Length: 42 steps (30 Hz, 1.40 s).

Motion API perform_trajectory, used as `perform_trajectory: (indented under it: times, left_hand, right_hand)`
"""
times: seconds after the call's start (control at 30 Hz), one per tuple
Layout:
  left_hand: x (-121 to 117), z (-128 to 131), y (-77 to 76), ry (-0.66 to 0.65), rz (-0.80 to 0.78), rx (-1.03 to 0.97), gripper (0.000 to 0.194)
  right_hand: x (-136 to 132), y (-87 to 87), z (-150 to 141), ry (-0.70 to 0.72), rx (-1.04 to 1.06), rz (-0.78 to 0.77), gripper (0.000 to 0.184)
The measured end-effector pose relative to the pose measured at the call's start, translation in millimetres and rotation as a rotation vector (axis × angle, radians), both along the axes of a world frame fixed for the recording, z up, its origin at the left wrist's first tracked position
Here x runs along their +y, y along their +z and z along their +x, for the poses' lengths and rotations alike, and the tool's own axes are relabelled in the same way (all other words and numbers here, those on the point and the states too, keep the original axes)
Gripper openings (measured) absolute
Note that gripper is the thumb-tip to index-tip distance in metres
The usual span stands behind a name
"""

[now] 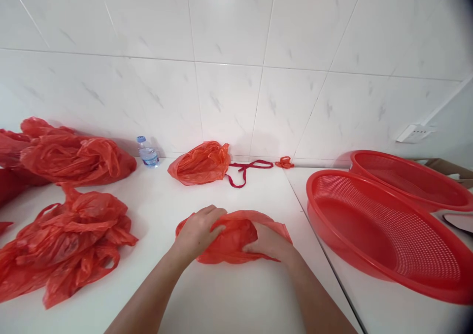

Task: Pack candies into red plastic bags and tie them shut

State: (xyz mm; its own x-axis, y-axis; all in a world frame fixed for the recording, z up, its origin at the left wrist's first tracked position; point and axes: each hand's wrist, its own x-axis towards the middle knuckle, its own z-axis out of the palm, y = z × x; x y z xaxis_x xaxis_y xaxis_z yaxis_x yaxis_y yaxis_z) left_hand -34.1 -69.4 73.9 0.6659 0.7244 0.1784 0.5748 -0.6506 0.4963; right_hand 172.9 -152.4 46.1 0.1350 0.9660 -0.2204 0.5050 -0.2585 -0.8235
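Note:
A crumpled red plastic bag (pixel 232 238) lies on the white tabletop in front of me, its mouth spread between my two hands. My left hand (pixel 199 229) grips the bag's left side, with the thumb and fingers bent over the thin plastic. On the other side, my right hand (pixel 269 241) holds the bag near its opening. Its thumb is toward me, and its fingertips are partly hidden in the folds. Whether anything is inside the bag I cannot tell.
Filled red bags (pixel 79 159) and a knotted red bag bundle (pixel 84 225) are at the left. A water bottle (pixel 148 154), another red bag (pixel 201 164) and a dark red strap (pixel 244 167) lie along the wall. Red perforated baskets (pixel 364 235) stand right of the table seam.

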Motion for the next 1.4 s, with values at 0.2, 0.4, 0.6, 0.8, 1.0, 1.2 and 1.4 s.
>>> perform_trajectory:
  times: [0.2, 0.4, 0.6, 0.8, 1.0, 1.2, 1.4]
  left_hand:
    - [21.4, 3.0, -23.8, -0.026, 0.164, 0.141, 0.036]
    - [28.4, 2.0, -35.5, 0.150, 0.344, 0.146, 0.044]
    - [-9.5, 18.0, -24.4, -0.114, 0.408, -0.056, 0.031]
    - [-31.6, 24.3, -29.9, -0.390, 0.051, 0.137, 0.025]
    - [-33.4, 13.2, -28.9, -0.380, -0.213, 0.190, 0.017]
    - [-28.5, 11.3, -13.3, -0.369, -0.365, 0.239, 0.017]
    - [-17.8, 9.1, -17.2, -0.425, -0.432, 0.215, 0.017]
  right_hand:
    - [3.2, -7.9, 9.7, -0.019, 0.132, 0.194, 0.037]
    - [12.7, -23.7, 16.4, -0.110, 0.077, 0.187, 0.048]
    - [18.2, -23.6, 9.5, -0.165, 0.013, 0.148, 0.076]
    - [24.6, -17.6, 2.6, -0.179, -0.096, 0.191, 0.039]
    - [35.6, -22.5, 2.5, -0.170, -0.145, 0.173, 0.019]
    - [39.3, -31.2, 1.5, -0.195, -0.199, 0.228, 0.019]
    - [45.7, -31.3, 0.8, -0.251, -0.257, 0.218, 0.023]
